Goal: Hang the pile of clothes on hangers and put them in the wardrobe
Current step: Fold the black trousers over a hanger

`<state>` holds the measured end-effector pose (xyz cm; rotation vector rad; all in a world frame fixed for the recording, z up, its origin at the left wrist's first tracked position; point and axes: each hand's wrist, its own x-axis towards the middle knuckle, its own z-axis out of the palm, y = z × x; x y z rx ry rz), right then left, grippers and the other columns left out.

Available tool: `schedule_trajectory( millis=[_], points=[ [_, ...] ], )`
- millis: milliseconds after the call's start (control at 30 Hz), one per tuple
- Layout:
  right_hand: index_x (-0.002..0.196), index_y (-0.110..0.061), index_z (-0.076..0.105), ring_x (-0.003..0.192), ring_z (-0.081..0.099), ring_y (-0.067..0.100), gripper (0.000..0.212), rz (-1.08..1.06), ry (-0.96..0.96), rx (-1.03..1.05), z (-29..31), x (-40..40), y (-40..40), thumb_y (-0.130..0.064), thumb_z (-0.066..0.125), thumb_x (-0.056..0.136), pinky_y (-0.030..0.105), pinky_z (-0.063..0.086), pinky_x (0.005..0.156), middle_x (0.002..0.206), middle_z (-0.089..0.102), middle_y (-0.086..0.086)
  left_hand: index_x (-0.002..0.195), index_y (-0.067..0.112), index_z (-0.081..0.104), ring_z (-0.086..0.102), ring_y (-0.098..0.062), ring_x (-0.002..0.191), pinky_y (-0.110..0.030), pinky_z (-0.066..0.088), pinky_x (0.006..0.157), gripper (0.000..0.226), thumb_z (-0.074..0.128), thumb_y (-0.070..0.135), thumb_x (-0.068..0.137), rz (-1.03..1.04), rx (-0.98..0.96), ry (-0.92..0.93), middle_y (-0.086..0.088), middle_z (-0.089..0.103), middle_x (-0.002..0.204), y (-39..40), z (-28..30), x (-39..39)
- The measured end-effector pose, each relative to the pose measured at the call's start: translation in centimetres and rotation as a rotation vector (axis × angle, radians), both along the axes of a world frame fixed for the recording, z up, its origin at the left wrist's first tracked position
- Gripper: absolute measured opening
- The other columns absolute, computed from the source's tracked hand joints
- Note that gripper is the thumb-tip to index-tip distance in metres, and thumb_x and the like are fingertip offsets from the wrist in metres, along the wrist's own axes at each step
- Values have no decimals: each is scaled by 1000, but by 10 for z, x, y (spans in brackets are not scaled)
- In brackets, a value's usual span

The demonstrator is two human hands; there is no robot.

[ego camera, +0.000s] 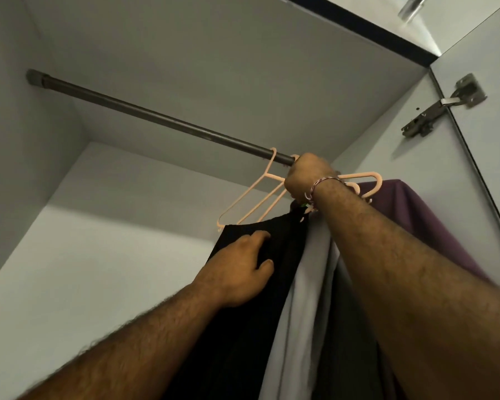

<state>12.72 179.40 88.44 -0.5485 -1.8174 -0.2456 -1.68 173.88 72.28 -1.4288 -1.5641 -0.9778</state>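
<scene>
Rail: the dark round metal rod [145, 112] spans the wardrobe [127, 255] from its grey end cap on the left wall toward the right side.
Right hand: your right hand [306, 176] is fisted just below the rod's right end, gripping a hanger top; a thin bangle circles the wrist.
Hangers: slim peach plastic hangers [251, 194] hook over the rod beside that fist, bare wire-like outlines slanting down to the left.
Left hand: your left hand [244, 265] pinches the smooth black garment [251, 313] hanging below the rod.
Other clothes: a pale grey cloth [306, 298] hangs right of the black one; a purple one [410, 215] drapes furthest right.
Door: a steel hinge [442, 106] sits up right of the rod.
</scene>
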Motion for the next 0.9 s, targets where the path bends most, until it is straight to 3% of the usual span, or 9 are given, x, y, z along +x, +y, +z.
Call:
schedule_trajectory(
  millis=[100, 200, 300, 400, 500, 600, 700, 900],
  points=[
    [114, -2, 70, 94, 66, 32, 30, 48, 6, -13, -14, 0, 0, -15, 58, 90, 30, 49, 73, 101, 70, 12, 158, 34, 28, 53, -16, 132, -36, 47, 107, 62, 51, 47, 102, -24, -51, -91, 2, 48, 153, -4, -16, -8],
    [119, -2, 71, 111, 65, 39, 34, 93, 32, -35, -40, 6, -4, -11, 56, 90, 37, 54, 93, 115, 71, 18, 160, 33, 24, 51, -20, 137, -39, 45, 112, 66, 50, 49, 102, 1, -139, -156, -1, 44, 158, -10, -44, -20],
    [123, -6, 68, 113, 64, 38, 38, 126, 86, -58, -67, 17, -13, -11, 57, 87, 34, 51, 92, 117, 69, 19, 162, 31, 20, 50, -23, 139, -42, 44, 114, 69, 49, 50, 102, -1, -231, -240, -4, 41, 160, -19, -79, -32],
    [138, -11, 56, 116, 62, 35, 50, 175, 143, -81, -93, 23, -19, -16, 59, 89, 42, 54, 99, 125, 66, 15, 162, 30, 19, 51, -25, 138, -46, 45, 113, 72, 49, 52, 100, -12, -258, -312, -6, 42, 159, -32, -116, -40],
    [153, -13, 39, 131, 50, 35, 75, 120, 203, 9, -130, 20, -36, -14, 59, 81, 50, 46, 109, 149, 47, 14, 163, 28, 19, 48, -25, 141, -45, 43, 115, 73, 50, 50, 100, -21, -288, -359, -6, 41, 160, -59, -158, -40],
    [156, -13, 37, 150, 26, 35, 83, -12, 234, 153, -184, 8, -53, -14, 58, 75, 51, 27, 123, 166, 23, 13, 164, 29, 16, 46, -24, 142, -44, 43, 115, 73, 52, 48, 103, 15, -312, -352, -3, 40, 161, -90, -199, -39],
    [157, -16, 37, 153, 22, 31, 83, -28, 4, 234, -259, -9, -74, -17, 62, 78, 51, 24, 124, 169, 18, 10, 164, 30, 15, 42, -21, 145, -41, 41, 115, 73, 53, 43, 103, 85, -332, -347, 1, 36, 163, -136, -245, -36],
    [161, -19, 29, 150, 29, 30, 79, 214, -548, 134, -421, -44, -127, -23, 62, 88, 50, 32, 120, 169, 21, 7, 162, 25, 24, 49, -27, 137, -45, 47, 104, 77, 60, 20, 95, 286, -340, -364, -1, 44, 159, -243, -353, -25]
  ],
)
